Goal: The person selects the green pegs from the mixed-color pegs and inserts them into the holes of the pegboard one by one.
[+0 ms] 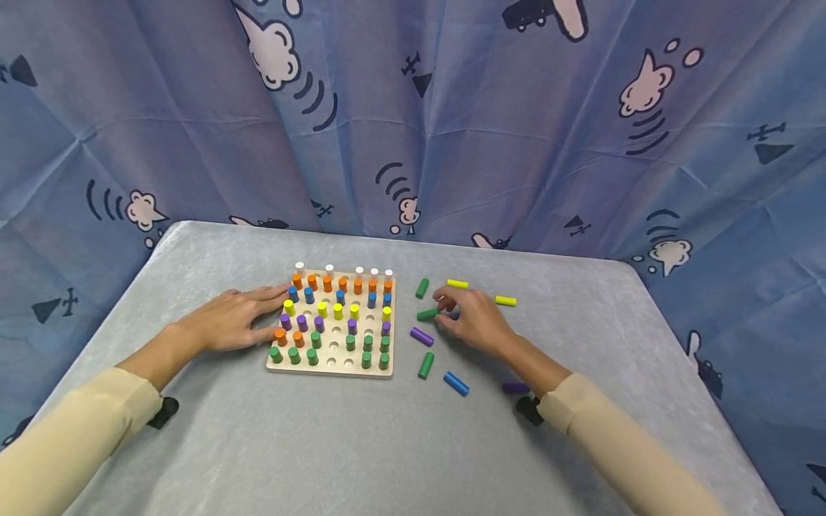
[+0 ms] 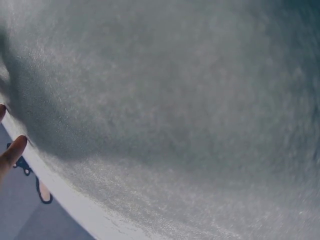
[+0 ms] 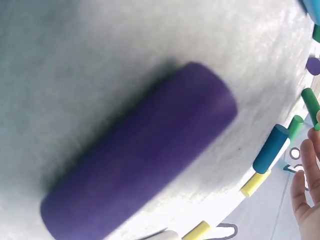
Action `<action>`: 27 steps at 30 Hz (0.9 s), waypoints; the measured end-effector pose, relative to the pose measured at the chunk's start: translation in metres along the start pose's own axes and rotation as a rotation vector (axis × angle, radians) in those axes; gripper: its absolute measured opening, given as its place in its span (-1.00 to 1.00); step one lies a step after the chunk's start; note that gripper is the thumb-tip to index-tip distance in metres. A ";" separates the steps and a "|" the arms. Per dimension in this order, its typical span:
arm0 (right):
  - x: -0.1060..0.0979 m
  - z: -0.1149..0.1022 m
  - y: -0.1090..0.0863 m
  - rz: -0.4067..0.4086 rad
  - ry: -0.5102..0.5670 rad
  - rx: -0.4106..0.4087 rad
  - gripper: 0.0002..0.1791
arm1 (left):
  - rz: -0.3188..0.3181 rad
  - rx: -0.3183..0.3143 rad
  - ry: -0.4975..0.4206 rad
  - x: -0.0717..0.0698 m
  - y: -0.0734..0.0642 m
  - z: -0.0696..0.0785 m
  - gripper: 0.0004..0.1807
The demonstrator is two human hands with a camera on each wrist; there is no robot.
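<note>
Green loose pegs (image 1: 426, 365) number three, one pinched by right fingers (image 1: 447, 292), yellow (image 1: 505, 301) two, left fingers (image 1: 267, 292) apart against one pegboard (image 1: 340, 355).

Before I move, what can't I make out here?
Right hand: grip on the nearest green peg unclear; right wrist view, cut by the right edge.
Blue peg beside it: head view, mostly covered by that hand.
Purple peg by the right forearm: head view, arm hides one end.
Pale piece: right wrist view, cut by the bottom edge.
Left hand: left wrist view, mostly beyond the left edge.
</note>
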State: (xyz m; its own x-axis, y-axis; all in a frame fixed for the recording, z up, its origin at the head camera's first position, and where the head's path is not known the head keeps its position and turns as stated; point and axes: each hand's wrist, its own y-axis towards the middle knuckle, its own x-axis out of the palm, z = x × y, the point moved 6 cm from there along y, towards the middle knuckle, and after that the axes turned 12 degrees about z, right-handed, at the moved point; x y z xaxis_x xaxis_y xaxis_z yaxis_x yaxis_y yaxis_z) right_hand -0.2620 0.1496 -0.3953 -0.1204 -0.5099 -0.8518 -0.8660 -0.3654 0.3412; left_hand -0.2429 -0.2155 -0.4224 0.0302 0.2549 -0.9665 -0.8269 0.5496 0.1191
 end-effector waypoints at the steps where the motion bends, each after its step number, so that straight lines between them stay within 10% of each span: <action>1: 0.000 0.000 0.000 -0.001 0.001 0.002 -0.65 | -0.001 0.000 -0.001 0.000 0.000 0.000 -0.23; 27: -0.016 -0.033 0.006 0.032 0.062 -0.051 -0.65 | 0.000 -0.007 -0.003 0.001 -0.001 0.000 -0.23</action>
State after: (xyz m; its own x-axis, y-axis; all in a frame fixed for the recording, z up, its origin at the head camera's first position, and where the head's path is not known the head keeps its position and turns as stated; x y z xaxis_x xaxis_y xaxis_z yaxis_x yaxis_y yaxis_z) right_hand -0.2495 0.1294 -0.3666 -0.1160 -0.5687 -0.8143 -0.8361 -0.3867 0.3892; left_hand -0.2422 -0.2159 -0.4234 0.0319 0.2573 -0.9658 -0.8307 0.5442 0.1175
